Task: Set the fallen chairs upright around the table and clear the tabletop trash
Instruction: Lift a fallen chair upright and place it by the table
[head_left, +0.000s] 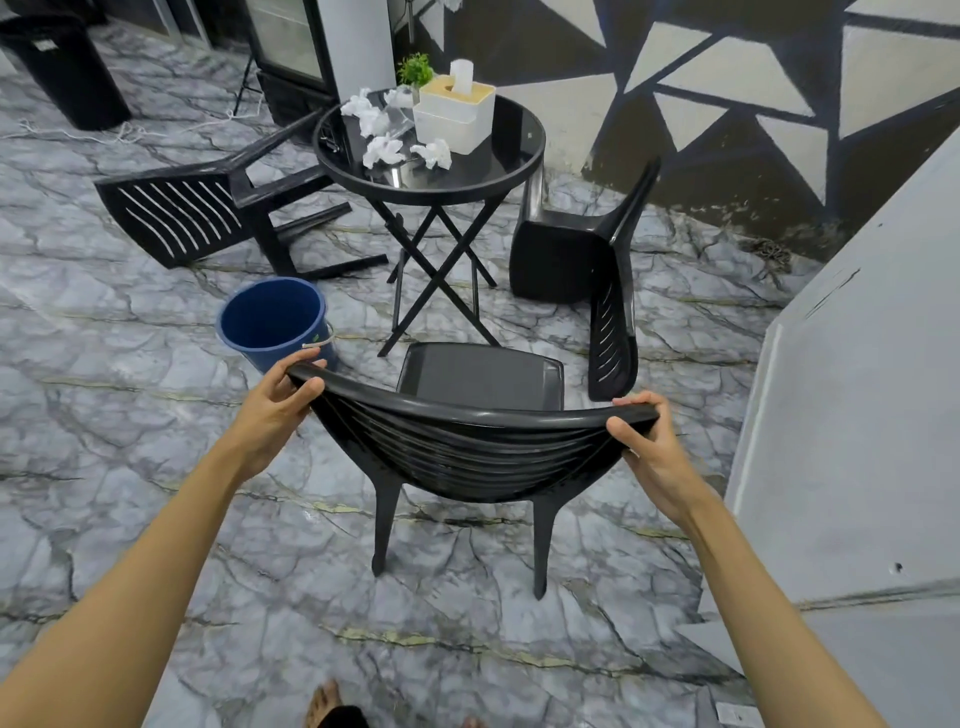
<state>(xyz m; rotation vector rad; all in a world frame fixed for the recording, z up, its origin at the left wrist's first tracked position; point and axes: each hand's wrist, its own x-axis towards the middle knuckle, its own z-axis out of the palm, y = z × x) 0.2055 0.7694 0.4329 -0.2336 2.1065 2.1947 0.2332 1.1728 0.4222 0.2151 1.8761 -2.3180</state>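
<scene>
We are gripping the upright black chair (478, 415) by the two ends of its top rail, left hand (280, 405) and right hand (647, 441) curled round it, steering it square to the round table (524, 156). Two fallen chairs (187, 213) and crumpled tissues (382, 150) are waiting.

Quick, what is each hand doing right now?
Left hand: grips the upright chair by its backrest's left end.
Right hand: grips the backrest's right end.

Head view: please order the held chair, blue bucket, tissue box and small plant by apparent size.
Held chair, nearest the camera
blue bucket
tissue box, farther off, so unsure against the bucket
small plant
</scene>
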